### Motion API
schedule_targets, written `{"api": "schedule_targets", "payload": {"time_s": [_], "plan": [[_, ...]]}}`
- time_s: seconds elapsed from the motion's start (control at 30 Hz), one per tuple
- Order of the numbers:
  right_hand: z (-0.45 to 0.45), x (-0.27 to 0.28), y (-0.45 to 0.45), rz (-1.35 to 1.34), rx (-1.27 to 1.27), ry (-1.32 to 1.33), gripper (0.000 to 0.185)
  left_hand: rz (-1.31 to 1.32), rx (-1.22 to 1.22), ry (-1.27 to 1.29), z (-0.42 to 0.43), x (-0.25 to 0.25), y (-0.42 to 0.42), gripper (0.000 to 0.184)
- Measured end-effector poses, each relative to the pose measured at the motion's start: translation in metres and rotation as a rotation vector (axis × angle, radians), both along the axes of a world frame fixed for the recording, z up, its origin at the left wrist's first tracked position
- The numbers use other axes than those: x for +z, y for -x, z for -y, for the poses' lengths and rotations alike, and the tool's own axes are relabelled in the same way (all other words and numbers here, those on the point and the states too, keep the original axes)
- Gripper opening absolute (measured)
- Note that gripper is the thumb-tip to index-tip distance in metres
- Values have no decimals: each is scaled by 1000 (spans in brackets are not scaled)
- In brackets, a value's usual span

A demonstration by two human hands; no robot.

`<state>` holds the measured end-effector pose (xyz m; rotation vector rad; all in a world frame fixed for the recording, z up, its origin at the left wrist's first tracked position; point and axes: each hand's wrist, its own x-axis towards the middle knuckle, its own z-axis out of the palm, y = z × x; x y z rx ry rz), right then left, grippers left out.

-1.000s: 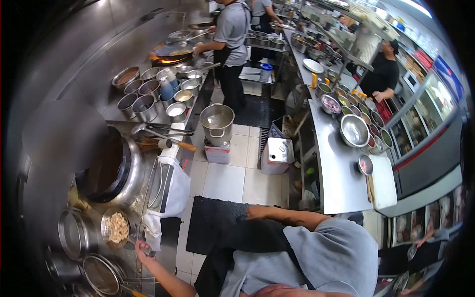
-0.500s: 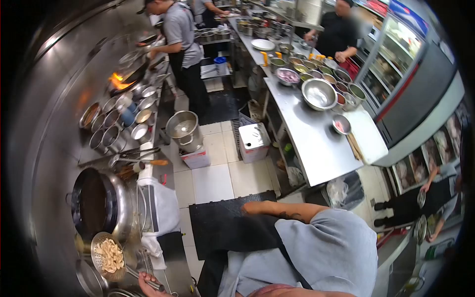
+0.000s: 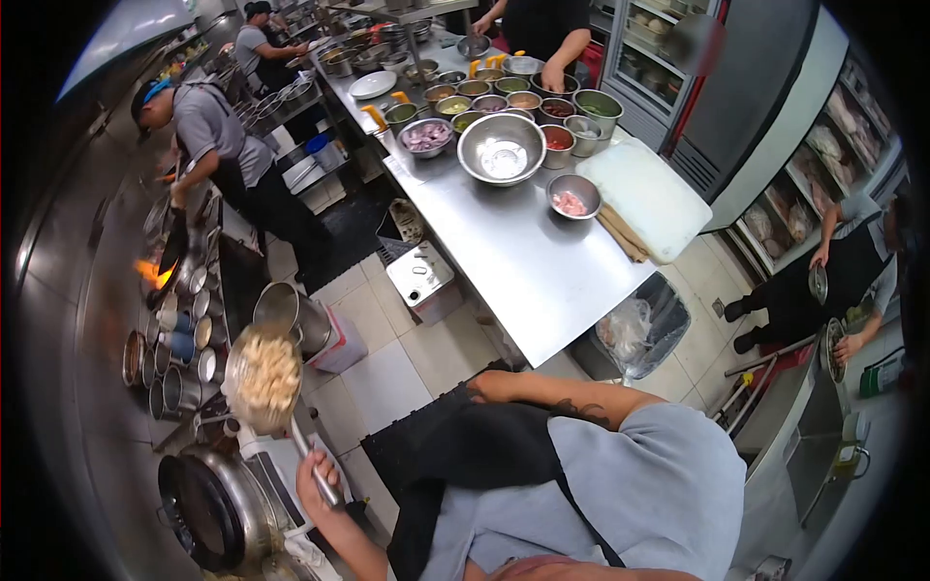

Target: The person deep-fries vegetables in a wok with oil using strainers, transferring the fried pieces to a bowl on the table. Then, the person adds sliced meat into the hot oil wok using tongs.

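My left hand (image 3: 320,478) is closed round the handle of a perforated ladle (image 3: 263,380), which holds a heap of pale cooked pieces. The ladle is raised and slightly blurred, beside a large steel pot (image 3: 294,315) on the floor side. Below it on the left sits a dark wok (image 3: 201,511) on the stove. My right hand (image 3: 492,385) is by my apron front, over the black mat; its fingers are mostly hidden, and whether it holds anything does not show.
To the right, a steel table (image 3: 513,271) bears a large empty bowl (image 3: 502,149), a small bowl of pink pieces (image 3: 573,197) and a cutting board (image 3: 644,194). A bin (image 3: 644,329) stands beneath its corner. Co-workers stand upper left, behind the table and far right.
My left hand has lifted the loaded ladle away from the wok area, up and toward the aisle. The view has turned right, bringing the table nearer. A co-worker's hand now reaches into the containers.
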<state>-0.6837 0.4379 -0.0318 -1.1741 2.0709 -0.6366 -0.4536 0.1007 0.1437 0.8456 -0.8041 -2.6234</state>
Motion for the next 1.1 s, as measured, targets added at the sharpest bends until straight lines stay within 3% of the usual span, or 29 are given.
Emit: {"api": "schedule_targets", "payload": {"time_s": [0.33, 0.47, 0.53, 0.73, 0.87, 0.97, 1.0, 1.1], "plan": [[-113, 55, -10, 43, -442, 179, 39, -70, -696, 407, -107, 36, 329, 13], [-130, 56, -22, 58, -641, 170, 32, -25, -800, 660, -182, 37, 426, 15], [-138, 59, -29, 65, -745, 189, 28, 76, -778, 912, -211, 25, 462, 17], [-148, 81, -37, -42, -930, 292, 21, -70, -523, 1831, -236, -16, 519, 31], [-149, 75, -38, -147, -933, 328, 30, -20, -528, 1831, -231, -8, 528, 39], [-149, 76, -30, -134, -1011, 265, 30, 31, -576, 1508, -226, -10, 535, 36], [-150, 76, -24, -154, -991, 297, 30, -24, -567, 1247, -225, -13, 532, 30], [-147, 84, 0, -158, -932, 374, 30, 28, -641, 802, -213, 0, 515, 13]]}}
